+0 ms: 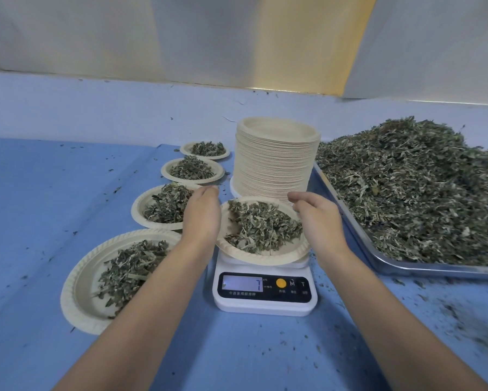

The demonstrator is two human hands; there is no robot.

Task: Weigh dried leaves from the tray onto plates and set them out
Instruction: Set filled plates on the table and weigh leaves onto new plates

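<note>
A paper plate [276, 256] heaped with dried leaves sits slightly tilted on the white kitchen scale [265, 292], whose display reads 7. My left hand [202, 214] lies over the plate's left rim and my right hand [316, 218] over its right rim, holding the plate between them. Both thumbs are hidden. On the right, a metal tray [349, 218] carries a big pile of dried leaves [423, 190].
Several filled plates stand in a row at the left, from a near plate [82, 280] to a far plate [206, 149]. A tall stack of empty plates [276, 159] stands behind the scale. Leaf crumbs dot the blue table cover [54, 193].
</note>
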